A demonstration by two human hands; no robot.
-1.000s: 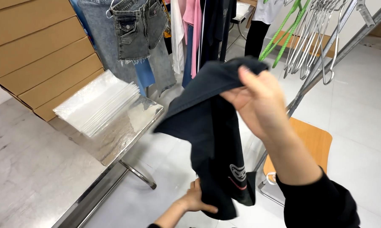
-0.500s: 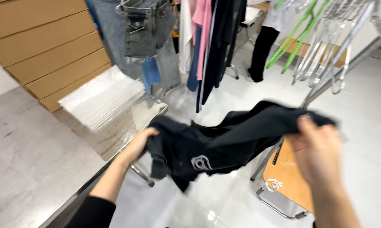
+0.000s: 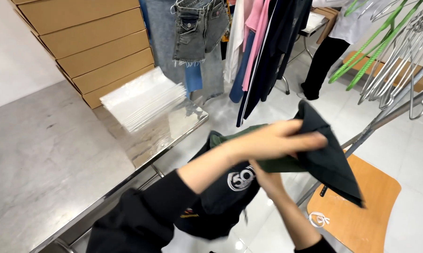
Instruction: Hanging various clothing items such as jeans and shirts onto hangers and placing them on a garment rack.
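While both hands point(image 3: 272, 154) pinch dark garment point(image 3: 324, 154), it hangs btwn table edge point(image 3: 141, 164) & chair point(image 3: 356, 211).

One head-worn camera looks steeply down, close over both arms, across a steel table point(image 3: 56, 154) toward hanging clothes point(image 3: 263, 42) beyond.

Your right hand point(image 3: 267, 180) lay mostly hidden under your left forearm and the dark garment point(image 3: 328, 159), its grip impossible to judge. The bystander point(image 3: 326, 51) was cut off above the waist, and the hangers point(image 3: 399, 51) ran past the frame's edge.
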